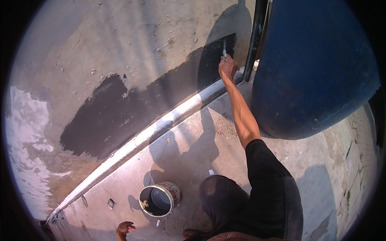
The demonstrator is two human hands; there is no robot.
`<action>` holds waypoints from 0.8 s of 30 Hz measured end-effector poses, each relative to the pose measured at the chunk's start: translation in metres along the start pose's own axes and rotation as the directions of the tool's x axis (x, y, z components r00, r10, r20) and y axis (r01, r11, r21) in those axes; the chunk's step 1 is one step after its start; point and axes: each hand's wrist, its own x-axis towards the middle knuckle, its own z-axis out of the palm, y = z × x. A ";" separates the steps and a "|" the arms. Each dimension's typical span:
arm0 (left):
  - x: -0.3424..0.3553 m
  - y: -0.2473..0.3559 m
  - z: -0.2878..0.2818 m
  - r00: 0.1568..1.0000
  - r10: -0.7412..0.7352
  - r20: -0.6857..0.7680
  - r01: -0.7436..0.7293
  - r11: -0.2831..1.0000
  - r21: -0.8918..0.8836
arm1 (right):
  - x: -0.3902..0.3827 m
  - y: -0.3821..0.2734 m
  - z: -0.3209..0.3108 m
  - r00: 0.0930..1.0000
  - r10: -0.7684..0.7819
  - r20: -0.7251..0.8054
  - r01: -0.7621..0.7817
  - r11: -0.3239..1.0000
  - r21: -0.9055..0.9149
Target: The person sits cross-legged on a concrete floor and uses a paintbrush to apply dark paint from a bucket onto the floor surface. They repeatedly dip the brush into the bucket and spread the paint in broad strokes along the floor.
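Observation:
My right hand (228, 67) reaches out at arm's length to the wall, its fingers wrapped round the handle of a trowel (224, 51). The trowel has a thin shank, and its working end blends into the dark grey wet-looking coat (132, 108) on the wall. This coat runs as a ragged band above the pipe. Down at the lower edge, my left hand (125, 229) hangs with loosely bent fingers and nothing visible in it. Close by it stands a round white bucket (174, 193), stained outside, with something dark grey inside and a yellowish lump by its rim.
A pale pipe (136, 140) slants along the foot of the wall. To the right rises a large blue barrel (313, 76), beside a black upright pipe (255, 40). My knee (221, 197) is bent near the bucket. Small white scraps (211, 172) lie on the concrete floor (193, 160).

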 end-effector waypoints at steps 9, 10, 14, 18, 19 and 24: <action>-0.002 0.013 0.005 1.000 0.027 0.011 -0.027 0.999 0.024 | -0.128 -0.067 -0.033 0.898 -0.401 0.182 0.283 0.842 0.459; 0.008 0.008 0.002 0.997 0.073 0.025 -0.075 0.995 0.062 | -0.117 -0.064 -0.037 0.881 -0.387 0.273 0.233 0.857 0.459; 0.030 0.003 -0.002 0.969 0.232 0.083 -0.244 0.947 0.207 | -0.042 -0.034 -0.035 0.896 -0.227 0.381 0.095 0.938 0.334; 0.011 0.007 0.000 0.980 0.196 0.035 -0.199 0.974 0.111 | -0.008 -0.027 -0.037 0.935 -0.252 0.251 0.205 0.958 0.200; 0.006 0.008 0.001 0.977 0.211 0.032 -0.212 0.976 0.046 | -0.009 -0.025 -0.042 0.956 -0.217 0.200 0.189 0.971 0.148; -0.019 0.012 0.006 0.937 0.346 -0.039 -0.345 0.909 -0.233 | -0.041 -0.049 -0.051 0.999 -0.048 -0.002 0.047 0.993 -0.109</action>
